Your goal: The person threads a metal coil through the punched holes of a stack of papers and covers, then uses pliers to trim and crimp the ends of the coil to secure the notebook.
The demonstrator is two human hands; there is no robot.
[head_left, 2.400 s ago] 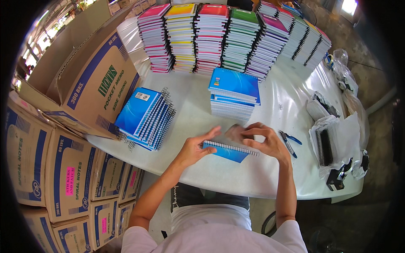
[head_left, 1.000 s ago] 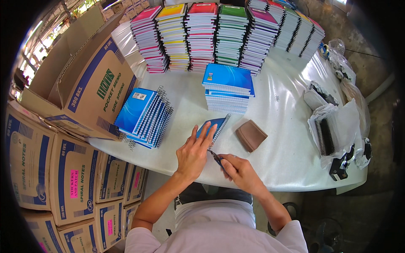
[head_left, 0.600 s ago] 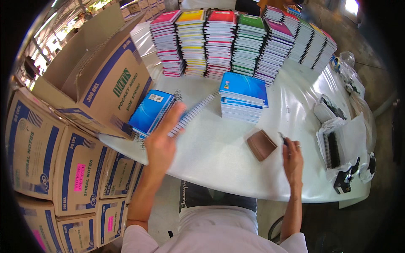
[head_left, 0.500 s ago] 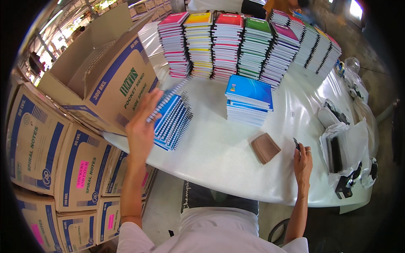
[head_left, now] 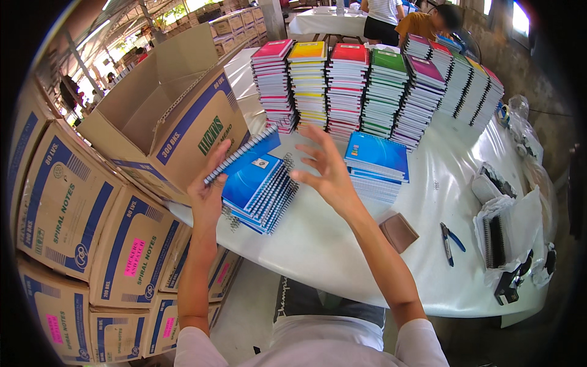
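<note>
My left hand [head_left: 206, 189] grips a blue spiral notebook [head_left: 262, 144] by its coil edge, tilted above a leaning stack of blue spiral notebooks [head_left: 247, 186]. Across from it, to the right of that stack, my right hand [head_left: 330, 174] is raised with fingers spread and nothing in it. Beyond my right wrist stands a neater pile of blue notebooks [head_left: 377, 156]. Blue-handled pliers [head_left: 451, 243] lie on the table at the right, next to a flat brown square piece [head_left: 399, 232].
Tall stacks of coloured notebooks [head_left: 348, 92] line the table's far side. A large opened carton [head_left: 177, 116] stands at the left, above closed cartons [head_left: 73, 196]. Plastic-wrapped black coils [head_left: 494, 235] lie at the right edge. Another person [head_left: 428, 24] is at the back.
My right hand has let go of the pliers and swung left to the leaning stack. The notebook in my left hand is turned. The whole view has shifted slightly.
</note>
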